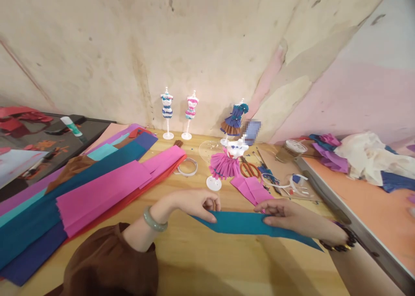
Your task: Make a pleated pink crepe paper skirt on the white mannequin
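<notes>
A teal strip [240, 224] is being pinched by the left hand [201, 204] and right hand [287, 216]. Beyond, a pink skirt [223, 164] is being worn by a mannequin [236, 149].

Teal strip [240, 223] partly behind the thumbs [210, 217], blue rectangle [252, 132] under pixel blur
</notes>
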Available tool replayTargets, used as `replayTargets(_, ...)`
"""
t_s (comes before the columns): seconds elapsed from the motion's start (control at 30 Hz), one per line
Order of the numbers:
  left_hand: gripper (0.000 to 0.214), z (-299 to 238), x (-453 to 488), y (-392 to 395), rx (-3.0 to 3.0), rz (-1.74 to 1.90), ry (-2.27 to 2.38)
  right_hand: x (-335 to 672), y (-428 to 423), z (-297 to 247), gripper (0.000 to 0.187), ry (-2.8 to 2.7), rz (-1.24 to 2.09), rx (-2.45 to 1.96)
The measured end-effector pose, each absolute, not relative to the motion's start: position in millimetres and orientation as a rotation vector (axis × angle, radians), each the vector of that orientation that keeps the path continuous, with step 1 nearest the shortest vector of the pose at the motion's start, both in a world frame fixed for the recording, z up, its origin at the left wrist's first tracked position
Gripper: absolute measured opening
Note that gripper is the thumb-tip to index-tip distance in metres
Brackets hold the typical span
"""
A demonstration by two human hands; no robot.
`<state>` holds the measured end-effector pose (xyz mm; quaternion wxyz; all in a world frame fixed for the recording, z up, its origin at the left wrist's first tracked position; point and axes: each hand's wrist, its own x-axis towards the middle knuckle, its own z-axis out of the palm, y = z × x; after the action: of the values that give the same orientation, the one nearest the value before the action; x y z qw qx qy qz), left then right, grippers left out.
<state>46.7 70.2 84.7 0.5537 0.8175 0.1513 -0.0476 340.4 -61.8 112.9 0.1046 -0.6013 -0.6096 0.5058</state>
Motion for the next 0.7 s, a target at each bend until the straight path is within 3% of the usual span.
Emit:
replayTargets(0.13, 0.033, 72, 28, 88, 2.193, -0.16, 0.552, 352, -62, 86, 0.046, -1.775, 1.385, -1.817)
replayTargets(0.47, 0.037, 69, -53, 109, 2.063, -0.17, 0.853, 342, -64, 37, 0.046, -1.666, 1.339, -1.852)
replayTargets(0.7, 0.045, 59, -88, 108, 1.929, -0.13, 1.019, 340, -65, 37, 0.026, -1.748, 1.264, -1.939)
